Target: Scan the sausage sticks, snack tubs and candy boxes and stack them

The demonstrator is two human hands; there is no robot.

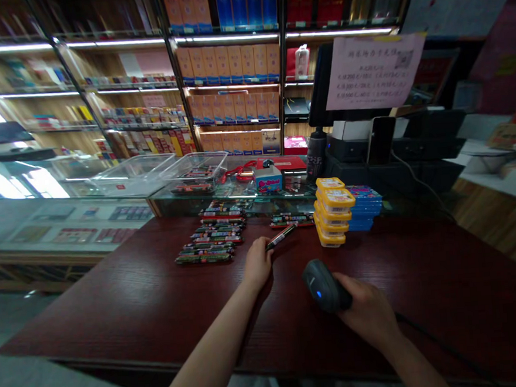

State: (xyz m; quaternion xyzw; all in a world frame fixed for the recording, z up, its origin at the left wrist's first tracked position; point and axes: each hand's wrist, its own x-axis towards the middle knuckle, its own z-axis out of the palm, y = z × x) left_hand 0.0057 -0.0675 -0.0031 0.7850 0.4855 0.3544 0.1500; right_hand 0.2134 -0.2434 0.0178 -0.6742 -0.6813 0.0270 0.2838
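Note:
My left hand (258, 265) is closed around one end of a slim dark stick-shaped packet (281, 237) with a pale label, held low over the dark wooden counter. In my right hand (369, 311) is a black barcode scanner (327, 287), a blue light glowing on its head. Beyond my left hand, to its left, lie rows of similar stick packets (210, 241). A smaller pile of stick packets (290, 219) lies just past the held one. Yellow-lidded tubs (333, 213) stand stacked to the right, beside a stack of blue boxes (365, 206).
A glass ledge at the back carries clear plastic bins (200, 165), a small colourful box (268, 180) and a dark bottle (316, 155). A monitor (320, 89) with a paper notice stands right. The scanner cord (440, 343) trails across the counter (129, 308).

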